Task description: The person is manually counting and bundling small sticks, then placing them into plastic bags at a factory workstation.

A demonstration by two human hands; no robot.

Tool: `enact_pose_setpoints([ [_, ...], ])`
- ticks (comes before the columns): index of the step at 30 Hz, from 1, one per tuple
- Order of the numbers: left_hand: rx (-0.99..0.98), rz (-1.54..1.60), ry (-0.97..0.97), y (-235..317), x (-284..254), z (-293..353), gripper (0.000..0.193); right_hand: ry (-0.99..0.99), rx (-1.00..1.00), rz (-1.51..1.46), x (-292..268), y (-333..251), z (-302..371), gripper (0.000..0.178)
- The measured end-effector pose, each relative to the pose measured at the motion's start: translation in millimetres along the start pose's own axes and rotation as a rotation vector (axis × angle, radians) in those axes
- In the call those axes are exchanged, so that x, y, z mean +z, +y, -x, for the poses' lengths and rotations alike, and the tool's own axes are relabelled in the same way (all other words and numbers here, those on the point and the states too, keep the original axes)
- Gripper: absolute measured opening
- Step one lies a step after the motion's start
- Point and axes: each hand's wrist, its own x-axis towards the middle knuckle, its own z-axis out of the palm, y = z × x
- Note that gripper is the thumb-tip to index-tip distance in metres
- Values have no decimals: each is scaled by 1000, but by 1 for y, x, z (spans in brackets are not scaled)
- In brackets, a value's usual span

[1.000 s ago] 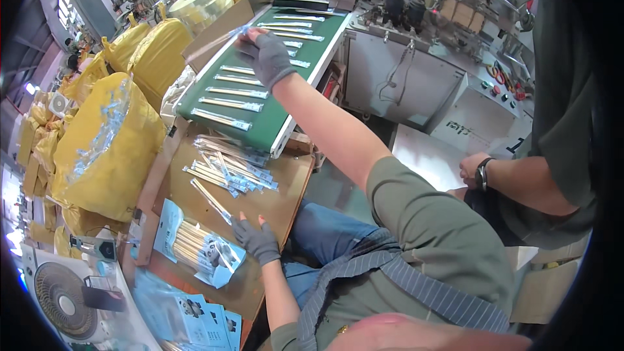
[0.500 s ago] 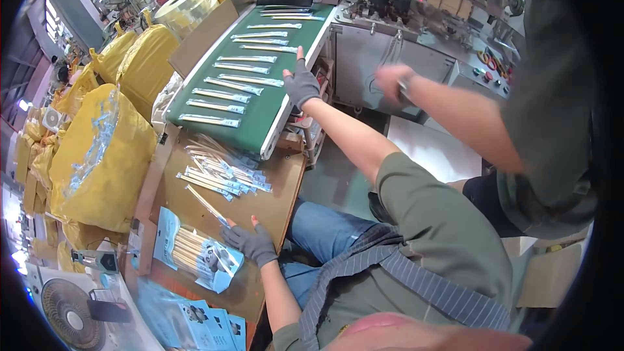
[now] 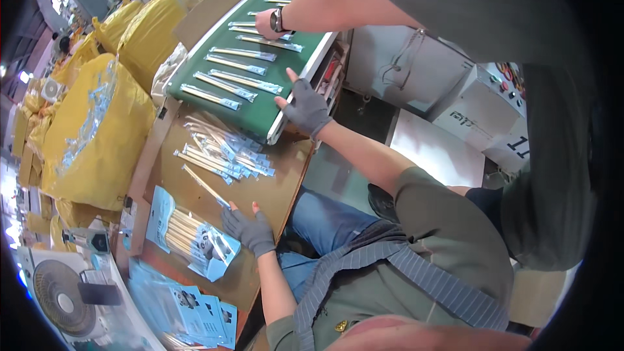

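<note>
My left hand (image 3: 250, 231), in a grey fingerless glove, lies over the brown table with thumb and forefinger apart. Its fingertips meet the near end of a wrapped chopstick pair (image 3: 205, 185). Below it on the left sits a blue-and-clear bag (image 3: 218, 250) with a panda print, holding several chopsticks. A loose pile of wrapped chopsticks (image 3: 227, 149) is spread just beyond. My right hand (image 3: 307, 104), gloved alike, is at the edge of the green conveyor belt (image 3: 195, 65), fingers spread and nothing in them. Wrapped chopsticks (image 3: 234, 65) lie in a row on the belt.
Another person's hand (image 3: 270, 24), with a wristwatch, reaches across the belt from the right. Blue panda-printed bags (image 3: 208, 315) are stacked at the lower left, near a fan (image 3: 65, 299). Large yellow sacks (image 3: 97, 136) stand left. A grey control box (image 3: 484, 107) is at the right.
The other person's hand has swung left from beside the machine to over the belt. My right hand has come nearer along the belt's edge. My left hand stays by the same chopstick pair.
</note>
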Motion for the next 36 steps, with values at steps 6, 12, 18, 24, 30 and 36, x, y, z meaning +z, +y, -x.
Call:
enact_pose_setpoints([
  [6,-1,41,3,2,-5,-1,57,3,-92,-263,-1,21,24,66],
  [12,-39,93,70,5,-2,-3,59,-150,-430,-289,-24,-5,105,46],
  [18,-365,192,98,-18,23,-63,65,-406,-610,-155,35,-18,166,44],
  [24,-331,47,152,-57,32,-64,61,-433,-673,-75,42,-13,167,57],
  [30,-233,-29,198,-58,32,-63,56,-417,-676,-87,42,-15,165,57],
  [36,-301,-3,63,-60,31,-63,58,-397,-679,-95,42,-17,166,57],
])
